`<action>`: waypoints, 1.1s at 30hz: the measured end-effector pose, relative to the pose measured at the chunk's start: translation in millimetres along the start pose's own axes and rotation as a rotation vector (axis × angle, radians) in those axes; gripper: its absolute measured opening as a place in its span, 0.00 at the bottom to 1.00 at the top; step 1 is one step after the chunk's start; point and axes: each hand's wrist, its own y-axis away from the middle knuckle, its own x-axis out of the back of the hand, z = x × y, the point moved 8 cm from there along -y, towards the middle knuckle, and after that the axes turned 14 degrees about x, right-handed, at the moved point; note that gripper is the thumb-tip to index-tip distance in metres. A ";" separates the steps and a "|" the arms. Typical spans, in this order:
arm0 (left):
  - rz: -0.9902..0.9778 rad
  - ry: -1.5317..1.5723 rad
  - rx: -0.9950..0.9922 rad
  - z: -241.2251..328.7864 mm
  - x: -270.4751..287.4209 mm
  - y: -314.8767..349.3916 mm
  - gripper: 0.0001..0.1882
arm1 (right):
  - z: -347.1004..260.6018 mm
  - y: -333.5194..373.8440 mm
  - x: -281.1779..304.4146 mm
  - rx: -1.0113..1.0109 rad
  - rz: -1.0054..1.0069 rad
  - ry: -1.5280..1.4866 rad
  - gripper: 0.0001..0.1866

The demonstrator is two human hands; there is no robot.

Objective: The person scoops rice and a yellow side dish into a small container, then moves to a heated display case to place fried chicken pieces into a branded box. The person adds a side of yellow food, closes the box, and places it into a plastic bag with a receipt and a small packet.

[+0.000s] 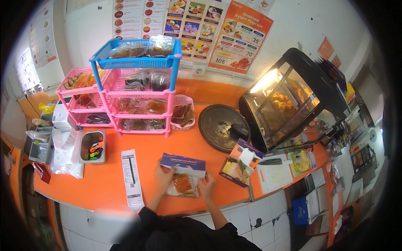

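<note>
A food carton (pixel 183 162) with a blue flap and a pale inner face is in front of me on the orange counter. My left hand (pixel 163 176) is closed on its left edge. At the right edge, my right hand (pixel 207 186) pinches the carton's side. Between my hands lies a clear plastic packet of orange-red sauce (pixel 183 183); whether it is inside the carton or against its front I cannot tell. To the right of my right hand stands an open food box (pixel 248 151) holding a pale wrapped item and something green.
A paper receipt (pixel 129 180) with a pen (pixel 132 169) on it lies left. Behind are pink and blue rack shelves (pixel 140 93) of packets, a stone mortar (pixel 209 125) and a lit food warmer (pixel 289 100). A knife (pixel 274 161) rests by a cutting board (pixel 275 178); a metal container (pixel 86 142) holds markers.
</note>
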 end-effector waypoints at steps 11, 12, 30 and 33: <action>-0.654 0.141 0.079 -118.7 42.3 14.3 0.30 | -20.9 28.7 3.9 0.595 -0.617 -0.026 0.26; -0.600 0.082 -0.009 -106.2 38.7 20.6 0.29 | -17.0 34.8 3.7 0.597 -0.622 -0.034 0.26; -0.303 -1.213 -0.642 -31.9 42.4 91.7 0.34 | -51.5 37.0 0.1 0.921 -1.117 0.648 0.34; -0.208 -1.324 -0.662 -23.7 25.5 102.7 0.39 | -74.4 43.9 -7.1 0.786 -1.023 0.620 0.41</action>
